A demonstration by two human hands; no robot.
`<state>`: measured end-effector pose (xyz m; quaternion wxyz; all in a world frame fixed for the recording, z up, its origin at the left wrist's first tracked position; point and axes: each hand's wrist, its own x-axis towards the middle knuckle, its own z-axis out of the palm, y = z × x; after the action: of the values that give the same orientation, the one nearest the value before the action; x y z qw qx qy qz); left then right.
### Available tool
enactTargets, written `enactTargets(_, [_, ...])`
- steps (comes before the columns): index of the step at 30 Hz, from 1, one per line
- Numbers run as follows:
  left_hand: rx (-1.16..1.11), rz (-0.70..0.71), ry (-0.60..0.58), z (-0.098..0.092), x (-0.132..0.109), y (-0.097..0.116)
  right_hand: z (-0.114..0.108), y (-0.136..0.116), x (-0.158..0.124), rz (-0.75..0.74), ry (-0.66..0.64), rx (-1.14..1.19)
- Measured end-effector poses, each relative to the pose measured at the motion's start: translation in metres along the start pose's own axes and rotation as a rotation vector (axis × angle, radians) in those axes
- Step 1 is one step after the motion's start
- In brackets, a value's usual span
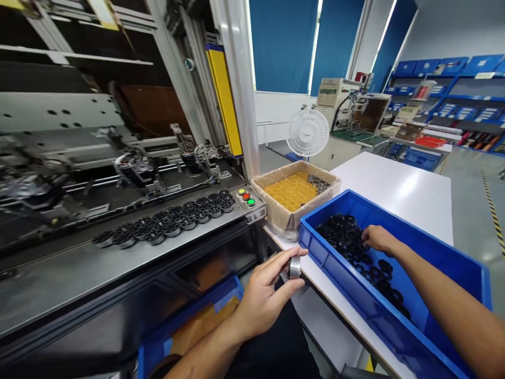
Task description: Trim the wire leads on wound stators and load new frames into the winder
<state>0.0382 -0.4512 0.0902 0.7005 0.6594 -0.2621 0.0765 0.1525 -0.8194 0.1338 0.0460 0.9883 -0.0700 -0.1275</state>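
My left hand [268, 295] is closed around a short silver metal ring [294, 267], held between thumb and fingers in front of the blue bin. Inside that blue bin [434, 252] lies a heap of black ring-shaped plastic parts [343, 231]. My right hand [377, 238] reaches into the bin at the right side of the heap, its fingers bent down against the black parts. Whatever its fingertips grip is hidden. On the machine's metal ledge to the left stand rows of ring parts with black tops and silver sides [173, 221].
A plastic-lined carton [276, 218] with yellowish material and grey rings stands behind the bin, near a white fan [307, 132]. The button box [249, 202] sits at the ledge's end. Below the ledge is another blue bin [189, 337]. The machine [150, 163] fills the left.
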Motion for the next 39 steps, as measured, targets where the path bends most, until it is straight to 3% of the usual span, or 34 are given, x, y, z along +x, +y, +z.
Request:
enactTargets(4, [-0.212,-0.083,-0.022,0.004,-0.001,-0.003,-0.019,-0.060,-0.050,-0.209,0.361,0.184])
enactTargets(6, [-0.345,-0.122,-0.027,0.009,0.001,-0.003,-0.019,-0.095,-0.088,-0.548,0.642,0.502])
enactTargets(8, [-0.490,-0.149,-0.045,0.014,0.002,-0.001,-0.016,-0.123,-0.122,-0.791,0.729,0.674])
enactTargets(10, [-0.616,-0.185,-0.074,0.020,0.003,0.000,-0.011,-0.138,-0.144,-0.937,0.725,0.756])
enactTargets(13, [-0.682,-0.237,-0.093,0.028,0.004,0.001,-0.007,-0.143,-0.152,-1.021,0.710,0.764])
enactTargets(19, [-0.501,-0.163,0.005,0.033,0.005,0.001,-0.006,-0.138,-0.148,-1.087,0.779,0.692])
enactTargets(22, [-0.459,-0.128,0.031,0.031,0.006,0.001,-0.006,-0.137,-0.149,-1.120,0.724,0.651])
enactTargets(25, [-0.473,-0.122,0.033,0.028,0.007,0.000,-0.003,-0.137,-0.147,-1.159,0.720,0.599])
enactTargets(30, [-0.524,-0.126,0.000,0.025,0.008,0.001,0.002,-0.137,-0.139,-1.226,0.876,0.436])
enactTargets(39, [-0.616,-0.179,-0.032,0.024,0.006,0.000,0.000,-0.136,-0.139,-1.248,0.882,0.459])
